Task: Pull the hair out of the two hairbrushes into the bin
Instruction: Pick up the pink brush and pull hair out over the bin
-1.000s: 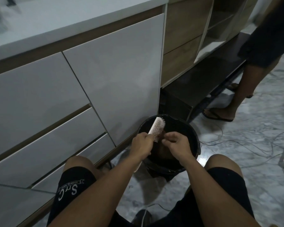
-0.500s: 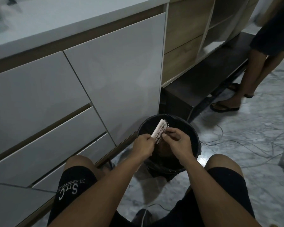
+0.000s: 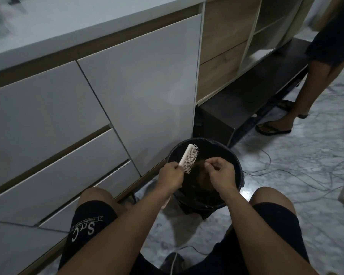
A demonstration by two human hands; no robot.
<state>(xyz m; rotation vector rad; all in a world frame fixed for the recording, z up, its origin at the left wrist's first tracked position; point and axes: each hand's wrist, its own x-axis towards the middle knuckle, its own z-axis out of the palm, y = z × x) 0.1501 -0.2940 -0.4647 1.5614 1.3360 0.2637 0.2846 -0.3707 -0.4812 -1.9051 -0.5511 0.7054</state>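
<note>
The left hand (image 3: 172, 175) grips the handle of the white hairbrush (image 3: 189, 158), head tilted up over the black bin's (image 3: 239, 171) left rim. The right hand (image 3: 219, 173) – fingers curled, thumb and forefinger pinched – hovers over the bin's centre; any hair held is too fine to confirm.
</note>
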